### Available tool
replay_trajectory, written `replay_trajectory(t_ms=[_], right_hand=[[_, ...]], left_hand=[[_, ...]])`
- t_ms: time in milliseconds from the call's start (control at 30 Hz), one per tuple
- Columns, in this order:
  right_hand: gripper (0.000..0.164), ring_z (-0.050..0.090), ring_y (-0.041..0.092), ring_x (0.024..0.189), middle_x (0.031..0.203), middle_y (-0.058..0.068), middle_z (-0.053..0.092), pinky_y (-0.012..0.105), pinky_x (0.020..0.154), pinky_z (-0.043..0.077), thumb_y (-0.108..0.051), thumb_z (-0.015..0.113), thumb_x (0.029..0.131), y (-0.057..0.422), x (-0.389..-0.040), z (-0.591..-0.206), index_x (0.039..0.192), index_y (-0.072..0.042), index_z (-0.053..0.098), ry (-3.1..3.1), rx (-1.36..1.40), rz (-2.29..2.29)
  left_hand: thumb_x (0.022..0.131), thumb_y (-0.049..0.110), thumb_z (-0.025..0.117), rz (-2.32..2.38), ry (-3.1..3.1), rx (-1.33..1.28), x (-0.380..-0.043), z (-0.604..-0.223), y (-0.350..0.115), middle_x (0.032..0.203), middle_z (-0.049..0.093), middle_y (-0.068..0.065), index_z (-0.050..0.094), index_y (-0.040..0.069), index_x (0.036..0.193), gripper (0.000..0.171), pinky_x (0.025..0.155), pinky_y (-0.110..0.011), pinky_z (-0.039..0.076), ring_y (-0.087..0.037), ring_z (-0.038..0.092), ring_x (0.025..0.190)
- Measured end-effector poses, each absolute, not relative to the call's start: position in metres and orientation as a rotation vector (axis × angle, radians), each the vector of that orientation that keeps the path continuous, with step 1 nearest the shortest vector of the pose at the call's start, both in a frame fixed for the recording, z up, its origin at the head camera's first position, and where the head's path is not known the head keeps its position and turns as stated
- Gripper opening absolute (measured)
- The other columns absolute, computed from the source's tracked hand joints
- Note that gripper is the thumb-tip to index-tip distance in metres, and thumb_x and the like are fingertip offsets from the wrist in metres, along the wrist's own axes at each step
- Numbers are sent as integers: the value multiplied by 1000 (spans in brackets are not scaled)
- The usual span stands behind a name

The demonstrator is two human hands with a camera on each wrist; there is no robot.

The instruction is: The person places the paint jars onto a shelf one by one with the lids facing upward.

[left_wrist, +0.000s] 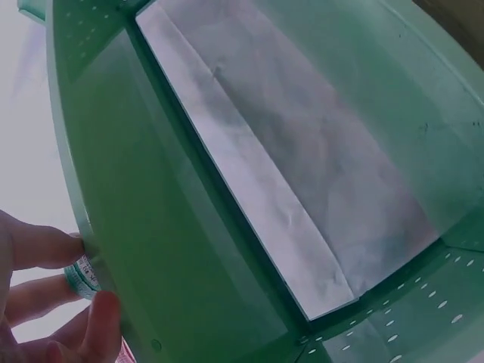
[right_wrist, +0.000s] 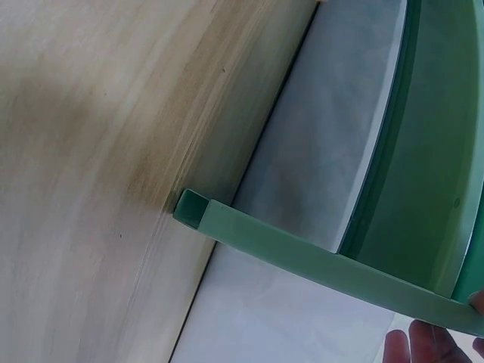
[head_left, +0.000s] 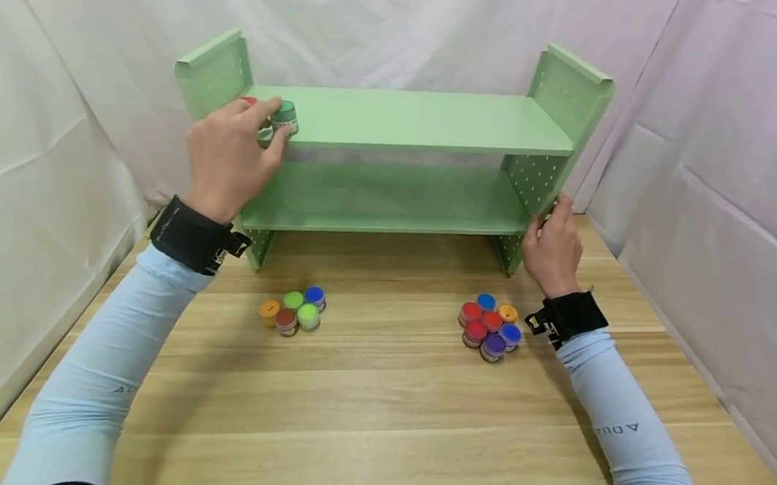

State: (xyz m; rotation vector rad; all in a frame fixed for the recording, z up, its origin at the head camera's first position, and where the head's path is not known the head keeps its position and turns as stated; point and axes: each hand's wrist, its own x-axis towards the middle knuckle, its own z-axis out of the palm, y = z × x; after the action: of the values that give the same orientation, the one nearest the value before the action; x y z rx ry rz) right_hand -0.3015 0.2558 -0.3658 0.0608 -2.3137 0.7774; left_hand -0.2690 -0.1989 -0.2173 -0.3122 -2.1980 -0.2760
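Note:
My left hand (head_left: 228,157) is at the left end of the upper shelf, pinching a small paint jar (head_left: 286,118) with a dark green lid between thumb and fingers. The jar is at the board's front part; whether it bears its full weight there I cannot tell. Part of a red lid (head_left: 248,100) shows behind the hand. In the left wrist view the jar (left_wrist: 82,276) is partly covered by fingers and the shelf edge. My right hand (head_left: 554,247) grips the right side panel of the light green two-tier shelf (head_left: 408,119), thumb in front, fingers outside.
Several small jars with orange, green, blue and brown lids (head_left: 286,319) stand grouped on the wooden table (head_left: 366,417) at left. Another group with red, blue, orange and purple lids (head_left: 492,321) stands at right, near the right wrist. White cloth (head_left: 399,31) hangs behind the shelf.

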Motion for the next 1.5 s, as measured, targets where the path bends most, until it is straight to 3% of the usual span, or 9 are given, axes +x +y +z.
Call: replay_trajectory(t_ms=[133,500,733,1267,1500], right_hand=[[46,63,51,93,126,33,62,63,69,46,-18,46,106,257,-302,-366,147,1,36,-2311,60,775],[46,63,54,96,129,34,62,65,71,46,-17,46,106,255,-303,-366,147,0,36,-2304,62,782],[45,64,52,97,128,33,62,64,71,46,-16,46,105,255,-302,-367,147,0,37,-2305,54,787],[45,64,53,98,127,34,62,65,71,47,-16,46,106,255,-302,-366,146,1,37,-2287,58,782],[45,63,53,99,127,33,62,65,73,46,-16,46,105,255,-302,-368,146,0,37,-2286,61,788]], left_hand=[[102,30,63,-296,-2245,-302,-270,-213,-197,107,77,-19,71,10,130,36,59,-52,44,-42,69,81],[100,29,65,-295,-2325,-235,-270,-204,-194,105,78,-20,71,13,131,35,52,-43,33,-44,69,78],[100,32,65,-295,-2336,-197,-272,-205,-195,101,80,-16,71,17,132,36,51,-46,33,-47,67,76],[99,30,63,-316,-2326,-208,-274,-203,-194,102,80,-15,72,13,124,32,50,-40,30,-47,69,77],[99,32,66,-336,-2301,-249,-273,-206,-198,102,80,-18,69,12,129,37,50,-41,32,-47,71,79]])
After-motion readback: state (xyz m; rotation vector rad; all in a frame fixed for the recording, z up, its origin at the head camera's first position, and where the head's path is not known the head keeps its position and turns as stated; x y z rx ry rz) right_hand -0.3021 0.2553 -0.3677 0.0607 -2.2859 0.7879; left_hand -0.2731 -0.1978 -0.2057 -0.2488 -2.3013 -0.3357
